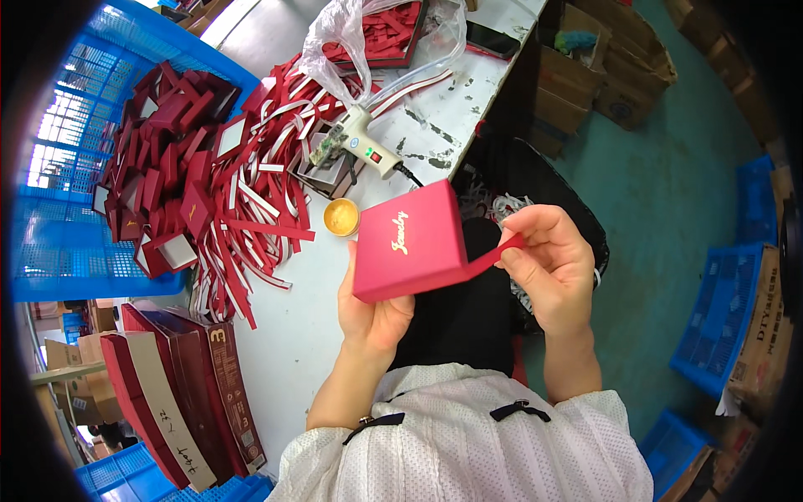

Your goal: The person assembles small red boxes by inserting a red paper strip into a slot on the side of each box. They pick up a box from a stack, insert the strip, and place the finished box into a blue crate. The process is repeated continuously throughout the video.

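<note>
Square red box with gold lettering [422,247]: raised at mid-view, one corner toward 4 o'clock; outline near square, no clear long axis; lettering runs toward 12 o'clock.
Left hand [373,320]: clamped on the box at 7 o'clock, thumb along the near side.
Right hand [554,272]: thumb and fingers pinched together on the ribbon, 3 o'clock.
Flat narrow red ribbon [492,260]: long axis toward 2 o'clock; likely soft, light.
Box handling: probably light, stiff, dent-prone; hold by side walls.

Left fingers [398,309] part-hidden, upper-left crate [50,263] cut off
</note>
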